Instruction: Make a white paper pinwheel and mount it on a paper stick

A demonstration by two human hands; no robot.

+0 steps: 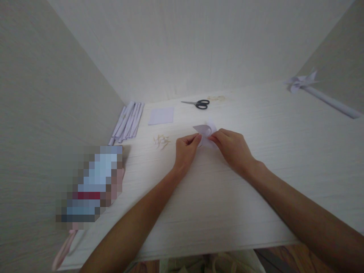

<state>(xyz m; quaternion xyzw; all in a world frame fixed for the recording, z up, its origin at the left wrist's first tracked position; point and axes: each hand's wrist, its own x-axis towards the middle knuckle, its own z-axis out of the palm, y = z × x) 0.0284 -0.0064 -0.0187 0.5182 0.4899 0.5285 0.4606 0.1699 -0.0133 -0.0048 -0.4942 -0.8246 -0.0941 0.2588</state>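
Note:
Between my two hands is a white paper pinwheel [205,131], its sheet partly curled with one pointed corner sticking out to the left. My left hand [186,148] pinches its left lower edge between thumb and fingers. On the other side, my right hand [231,146] grips the paper near its middle with thumb and forefinger. The fingers cover part of the folds. Beyond the hands lie black-handled scissors [201,104], blades pointing left. A flat square of white paper [161,116] rests to their left.
Several rolled paper sticks [129,121] lie by the left wall. Small tan strips [162,141] are scattered left of my hands, with more tan bits [217,98] near the back wall. A pinwheel on a paper stick [327,96] lies far right. A pixelated object [96,182] stands at left.

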